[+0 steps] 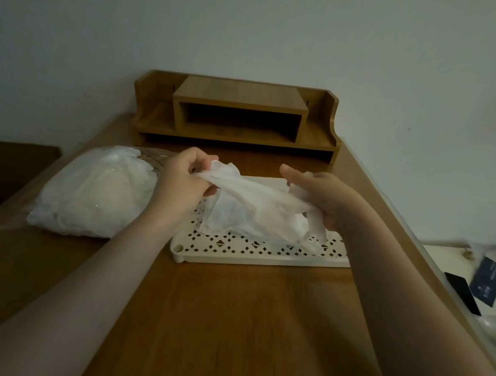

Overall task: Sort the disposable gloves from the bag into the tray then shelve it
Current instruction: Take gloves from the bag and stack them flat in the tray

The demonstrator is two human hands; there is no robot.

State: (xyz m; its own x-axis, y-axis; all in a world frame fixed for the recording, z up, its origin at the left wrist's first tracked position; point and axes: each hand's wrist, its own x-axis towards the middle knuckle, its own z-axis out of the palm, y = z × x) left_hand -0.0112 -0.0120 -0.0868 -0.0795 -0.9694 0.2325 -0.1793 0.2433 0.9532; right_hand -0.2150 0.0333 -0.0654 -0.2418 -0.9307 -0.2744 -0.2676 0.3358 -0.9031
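A thin translucent disposable glove (252, 193) is stretched between both hands above the tray. My left hand (185, 178) pinches its cuff end; my right hand (323, 200) grips the finger end, with glove fingers dangling below. Under it a cream perforated tray (252, 251) lies on the wooden table, with more crumpled gloves (228, 219) lying in it. A clear plastic bag (93, 193) full of white gloves lies on the table to the left of the tray. A wooden desktop shelf (237, 116) with an open cubby stands at the table's far end against the wall.
The wooden table (226, 323) stretches toward me. Off its right edge, lower down, sit a pale surface with a dark card (486, 281), a black flat item (464, 291) and clear plastic. A dark piece of furniture (3, 171) stands at the left.
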